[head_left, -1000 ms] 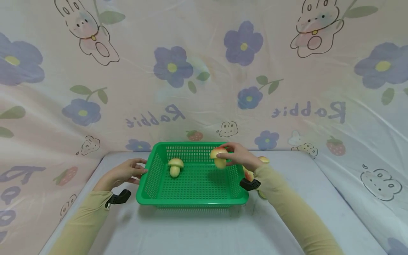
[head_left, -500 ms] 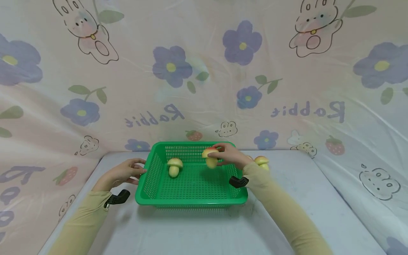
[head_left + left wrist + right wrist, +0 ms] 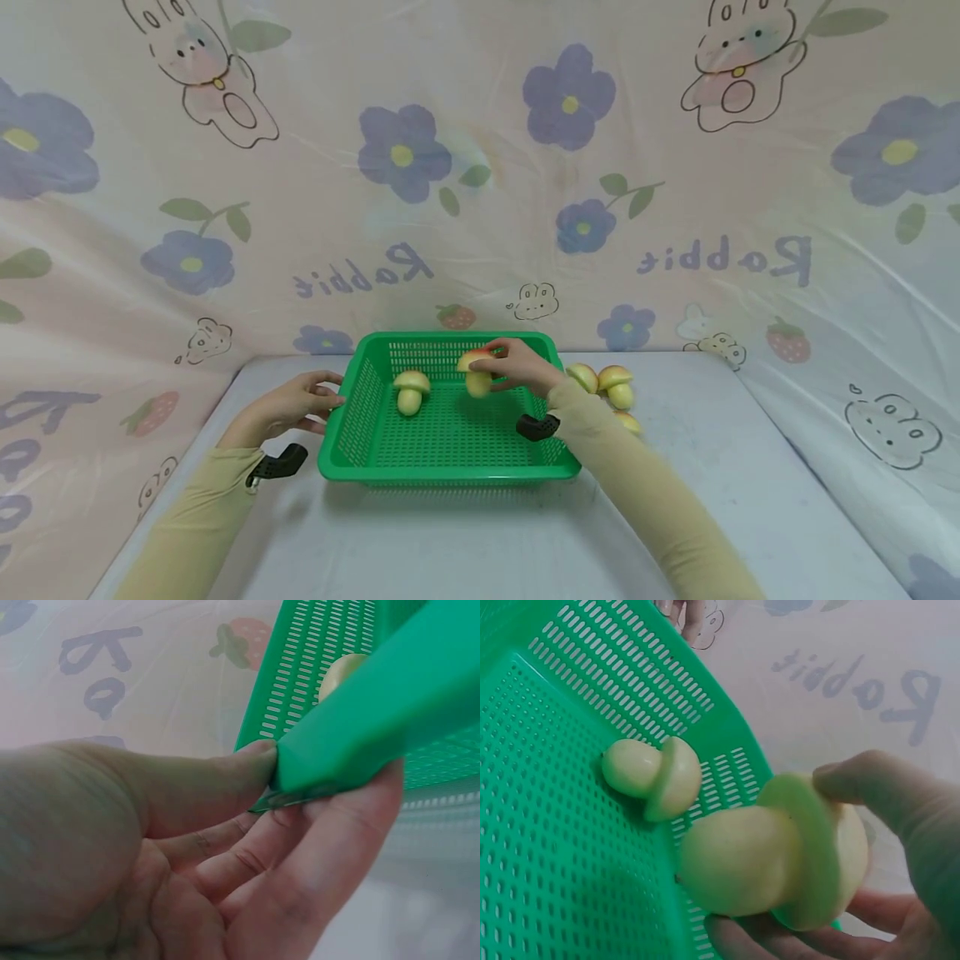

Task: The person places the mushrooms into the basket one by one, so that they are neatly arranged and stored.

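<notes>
A green plastic basket (image 3: 450, 473) with slotted walls stands on the white table. My left hand (image 3: 296, 404) pinches its left rim; in the left wrist view the thumb (image 3: 217, 776) lies against the edge and the fingers curl beneath. My right hand (image 3: 517, 367) holds a toy mushroom (image 3: 478, 382) by its red-and-yellow cap, over the basket's back middle. Its pale stem points down, and the thumb presses one side of the cap (image 3: 847, 847) with fingers around the other. Another pale yellow mushroom (image 3: 410, 393) lies in the basket toward the left.
Several more toy mushrooms (image 3: 617, 387) lie on the table (image 3: 697, 450) just right of the basket, partly hidden by the right sleeve (image 3: 637, 467). A printed cloth (image 3: 495, 192) with flowers and rabbits hangs behind the table.
My right hand has moved left over the basket with the mushroom, uncovering more of the mushrooms on the table. The left hand has stayed at the rim.
</notes>
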The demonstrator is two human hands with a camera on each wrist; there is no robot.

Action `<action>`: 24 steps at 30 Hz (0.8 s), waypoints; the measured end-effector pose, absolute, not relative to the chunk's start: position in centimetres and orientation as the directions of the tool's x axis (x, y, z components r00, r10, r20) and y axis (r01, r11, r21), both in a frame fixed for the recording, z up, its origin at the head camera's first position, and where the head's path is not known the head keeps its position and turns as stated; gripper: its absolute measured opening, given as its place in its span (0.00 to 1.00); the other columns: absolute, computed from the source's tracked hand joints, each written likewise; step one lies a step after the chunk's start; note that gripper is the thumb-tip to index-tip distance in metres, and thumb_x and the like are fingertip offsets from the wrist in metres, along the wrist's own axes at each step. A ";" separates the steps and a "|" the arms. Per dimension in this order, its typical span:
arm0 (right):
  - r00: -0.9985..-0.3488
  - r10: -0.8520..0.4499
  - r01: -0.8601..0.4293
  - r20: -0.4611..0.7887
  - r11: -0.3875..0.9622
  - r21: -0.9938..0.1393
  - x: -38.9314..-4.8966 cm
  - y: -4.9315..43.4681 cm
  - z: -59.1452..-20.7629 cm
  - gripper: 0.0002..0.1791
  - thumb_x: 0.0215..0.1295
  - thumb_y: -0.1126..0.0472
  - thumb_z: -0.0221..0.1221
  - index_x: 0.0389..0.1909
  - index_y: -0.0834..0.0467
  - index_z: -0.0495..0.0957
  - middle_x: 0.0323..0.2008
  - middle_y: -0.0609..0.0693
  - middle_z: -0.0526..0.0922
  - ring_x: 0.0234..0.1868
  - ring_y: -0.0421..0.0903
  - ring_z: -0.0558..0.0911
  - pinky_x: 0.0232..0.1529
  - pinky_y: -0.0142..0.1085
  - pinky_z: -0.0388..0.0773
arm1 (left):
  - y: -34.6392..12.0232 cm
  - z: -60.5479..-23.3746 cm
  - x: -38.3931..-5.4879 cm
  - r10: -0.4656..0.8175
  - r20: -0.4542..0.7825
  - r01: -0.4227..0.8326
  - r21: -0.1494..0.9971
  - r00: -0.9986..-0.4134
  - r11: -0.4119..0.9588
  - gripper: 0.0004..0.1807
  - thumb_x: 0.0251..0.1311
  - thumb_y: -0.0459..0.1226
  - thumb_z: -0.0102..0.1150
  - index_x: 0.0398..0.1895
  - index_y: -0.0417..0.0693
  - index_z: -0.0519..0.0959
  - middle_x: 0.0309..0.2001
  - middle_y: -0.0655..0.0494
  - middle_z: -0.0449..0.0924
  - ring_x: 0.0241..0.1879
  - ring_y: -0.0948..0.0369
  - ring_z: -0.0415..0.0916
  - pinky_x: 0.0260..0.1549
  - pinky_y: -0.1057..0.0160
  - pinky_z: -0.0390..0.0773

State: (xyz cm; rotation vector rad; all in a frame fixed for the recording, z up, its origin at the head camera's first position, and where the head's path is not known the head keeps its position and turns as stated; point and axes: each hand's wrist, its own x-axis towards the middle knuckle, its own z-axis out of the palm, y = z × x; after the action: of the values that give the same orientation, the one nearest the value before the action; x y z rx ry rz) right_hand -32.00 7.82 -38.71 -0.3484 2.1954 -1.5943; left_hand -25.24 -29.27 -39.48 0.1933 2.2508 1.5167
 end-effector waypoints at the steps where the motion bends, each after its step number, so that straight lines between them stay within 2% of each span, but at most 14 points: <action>1: -0.889 -0.422 0.040 -0.179 0.317 -0.948 -32.1 7.6 -38.9 0.31 0.62 0.55 0.65 0.62 0.63 0.67 0.53 0.62 0.72 0.44 0.53 0.81 0.40 0.44 0.82 | -29.3 -39.5 -25.3 0.338 -0.262 -0.115 0.910 -0.904 0.398 0.32 0.69 0.35 0.52 0.69 0.32 0.52 0.45 0.40 0.76 0.38 0.51 0.80 0.36 0.54 0.83; 10: -0.894 -0.402 0.062 -0.198 0.327 -0.943 -32.5 5.9 -40.2 0.31 0.62 0.54 0.64 0.62 0.63 0.68 0.50 0.59 0.75 0.44 0.53 0.80 0.47 0.54 0.77 | -29.3 -39.4 -25.2 0.334 -0.269 -0.119 0.905 -0.903 0.408 0.32 0.70 0.35 0.52 0.70 0.32 0.51 0.46 0.40 0.76 0.39 0.51 0.80 0.36 0.54 0.82; 16: -0.894 -0.393 0.064 -0.213 0.359 -0.931 -32.8 5.1 -40.6 0.29 0.63 0.54 0.64 0.61 0.63 0.69 0.48 0.59 0.76 0.42 0.54 0.80 0.45 0.55 0.78 | -29.3 -39.4 -25.3 0.338 -0.268 -0.117 0.906 -0.902 0.406 0.32 0.69 0.36 0.52 0.69 0.33 0.51 0.46 0.41 0.77 0.40 0.49 0.80 0.36 0.55 0.82; 24: -0.892 -0.386 0.083 -0.235 0.371 -0.925 -33.2 4.3 -41.6 0.35 0.61 0.53 0.65 0.64 0.66 0.65 0.51 0.61 0.74 0.43 0.54 0.80 0.45 0.54 0.79 | -29.3 -39.4 -25.3 0.328 -0.277 -0.127 0.902 -0.903 0.414 0.32 0.69 0.36 0.53 0.69 0.34 0.52 0.45 0.42 0.77 0.41 0.48 0.79 0.36 0.55 0.83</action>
State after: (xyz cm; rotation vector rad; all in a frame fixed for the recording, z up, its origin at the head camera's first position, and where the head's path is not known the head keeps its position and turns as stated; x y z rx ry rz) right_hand -33.18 4.27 -41.60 -0.2622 2.2224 -1.5359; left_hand -25.27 -29.26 -39.39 0.1719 2.2611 1.4945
